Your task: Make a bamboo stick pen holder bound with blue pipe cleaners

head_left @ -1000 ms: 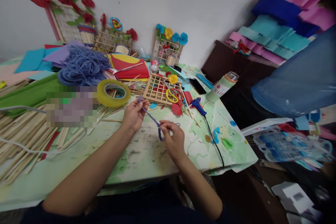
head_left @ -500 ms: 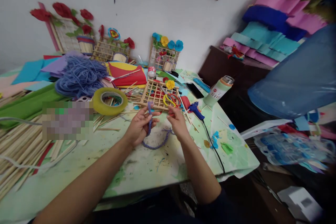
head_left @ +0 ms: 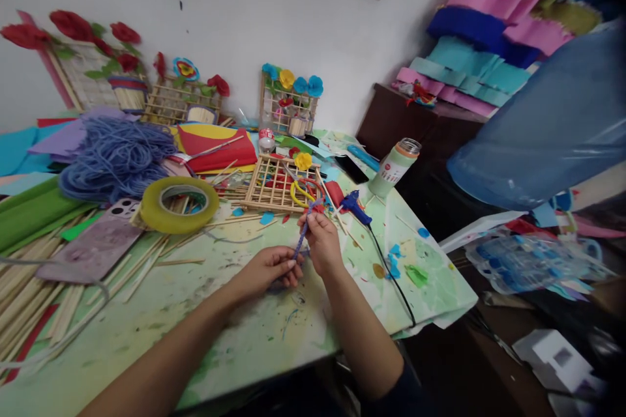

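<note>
Between my hands runs a braided purple-blue cord [head_left: 302,239], held up at a slant above the table. My left hand [head_left: 274,268] pinches its lower part, thumb on top. Higher up, my right hand [head_left: 323,242] grips the cord near its upper end, which pokes out above the fingers. The rest of the cord is mostly hidden by my hands. Just beyond them lies a stick lattice [head_left: 274,184] with a yellow paper flower [head_left: 303,161] and yellow-and-red-handled scissors [head_left: 304,193] on it.
A blue glue gun [head_left: 356,207] with its black cable lies to the right, near an open bottle [head_left: 394,171]. On the left are yellow tape [head_left: 149,205], a phone [head_left: 95,241], a heap of blue cord [head_left: 117,156] and many thin sticks [head_left: 29,300].
My right hand has come to the cord and now grips its upper end. My left hand has moved lower along it. The view has shifted to the right.
</note>
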Motion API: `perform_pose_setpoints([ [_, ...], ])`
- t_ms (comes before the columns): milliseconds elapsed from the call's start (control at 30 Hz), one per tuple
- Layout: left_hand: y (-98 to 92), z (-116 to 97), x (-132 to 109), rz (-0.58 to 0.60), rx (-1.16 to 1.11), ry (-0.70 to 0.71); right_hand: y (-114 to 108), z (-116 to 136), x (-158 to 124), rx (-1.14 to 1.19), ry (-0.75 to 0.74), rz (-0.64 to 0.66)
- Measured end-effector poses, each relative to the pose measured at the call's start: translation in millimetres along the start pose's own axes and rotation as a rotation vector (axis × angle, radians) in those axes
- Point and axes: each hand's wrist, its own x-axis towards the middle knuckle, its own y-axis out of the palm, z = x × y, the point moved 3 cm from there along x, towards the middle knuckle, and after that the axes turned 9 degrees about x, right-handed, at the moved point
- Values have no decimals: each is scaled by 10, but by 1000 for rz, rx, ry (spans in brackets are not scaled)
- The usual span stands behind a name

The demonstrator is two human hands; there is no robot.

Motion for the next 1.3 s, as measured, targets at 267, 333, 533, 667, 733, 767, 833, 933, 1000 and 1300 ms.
perform_pose_setpoints([
  [267, -277, -154, -10, -387, 41, 132, 94, -34, -125, -243, -23, 137],
  [333, -347, -183, -42, -515, 42, 144, 147, -102, -163, -297, 2, 214],
  [533, -373, -161, -48, -597, 24, 161, 160, -317, -193, -468, 61, 306],
  [667, -392, -136, -41, -688, -120, 157, 26, -201, -115, -596, -176, 98],
  [733, -403, -133, -49, -741, -156, 153, -43, -112, -82, -622, -289, -24],
  [767, -404, -132, -51, -753, -164, 151, -67, -78, -72, -629, -320, -70],
  [833, -401, -125, -53, -754, -162, 149, -82, -44, -74, -607, -338, -120],
  [933, -396, -120, -48, -731, -73, 181, -1, -108, -114, -441, -215, 5],
  [1000, -400, -135, -47, -729, 54, 234, 88, -210, -160, -277, -45, 158],
  [1300, -412, -324, -141, -713, 468, 304, 146, -343, -181, -15, 232, 296],
])
